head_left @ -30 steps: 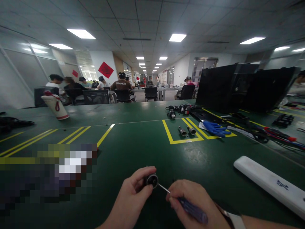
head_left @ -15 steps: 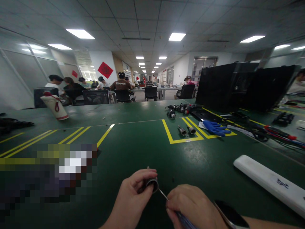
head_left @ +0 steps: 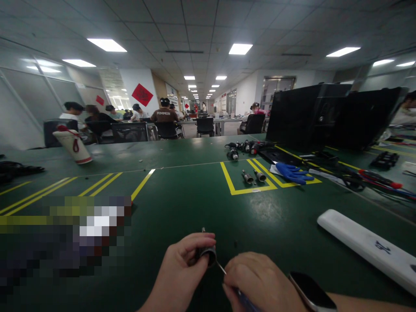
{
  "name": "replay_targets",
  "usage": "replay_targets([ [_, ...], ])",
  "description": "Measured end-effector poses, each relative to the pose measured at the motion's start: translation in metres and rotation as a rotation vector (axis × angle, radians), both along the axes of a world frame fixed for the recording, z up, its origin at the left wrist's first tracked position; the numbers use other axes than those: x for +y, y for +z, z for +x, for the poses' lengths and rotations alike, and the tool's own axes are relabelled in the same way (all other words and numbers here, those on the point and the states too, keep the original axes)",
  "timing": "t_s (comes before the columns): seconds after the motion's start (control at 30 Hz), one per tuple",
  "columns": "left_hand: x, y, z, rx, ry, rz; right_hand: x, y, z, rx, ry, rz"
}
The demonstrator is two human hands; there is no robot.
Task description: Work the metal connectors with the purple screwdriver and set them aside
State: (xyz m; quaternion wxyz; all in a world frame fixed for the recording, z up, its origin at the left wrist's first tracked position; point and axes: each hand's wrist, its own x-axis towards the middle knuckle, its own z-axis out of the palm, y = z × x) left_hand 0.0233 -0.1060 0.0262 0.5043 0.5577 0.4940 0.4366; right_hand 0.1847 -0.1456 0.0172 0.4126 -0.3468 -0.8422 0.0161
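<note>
Socket (head_left: 210,251) gripped in left hand (head_left: 183,266), mouth turned toward screwdriver (head_left: 246,301), likely for tip access; screwdriver gripped in right hand (head_left: 258,277).

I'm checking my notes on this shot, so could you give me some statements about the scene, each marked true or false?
1. The left hand holds a cup-shaped metal part. True.
2. The right hand holds a blue glove. False: it holds a thin-shafted tool; the glove lies on the green table.
3. Two metal pieces lie within a yellow tape outline. True.
4. The white bar lies to the left of both hands. False: it lies to their right.
5. A watch is worn on the right wrist. True.
6. The white cup stands on the right side of the table. False: it stands on the left side.
</note>
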Motion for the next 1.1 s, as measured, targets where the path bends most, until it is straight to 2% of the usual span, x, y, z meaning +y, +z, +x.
replay_targets([
  [0.27,0.004,0.0,-0.002,-0.025,-0.001,-0.065,0.002,0.009,0.011,0.068,0.106,0.021],
  [0.37,0.003,0.003,-0.001,-0.007,0.01,-0.095,0.0,0.018,0.019,0.078,0.051,0.017],
  [0.5,0.001,0.004,0.0,-0.019,0.022,-0.115,-0.004,0.028,0.026,0.185,-0.069,-0.137],
  [0.63,0.004,0.002,0.001,-0.028,0.026,-0.128,-0.003,0.027,0.025,0.265,-0.032,-0.296],
  [0.87,0.006,-0.003,-0.003,0.086,-0.044,-0.024,0.001,0.015,0.016,0.29,-0.045,-0.429],
  [0.97,0.004,-0.007,-0.007,0.23,-0.145,0.083,0.003,0.013,0.014,0.264,-0.053,-0.481],
  [1.1,0.004,-0.012,-0.013,0.487,-0.327,0.315,0.005,0.011,0.014,0.21,-0.05,-0.501],
])
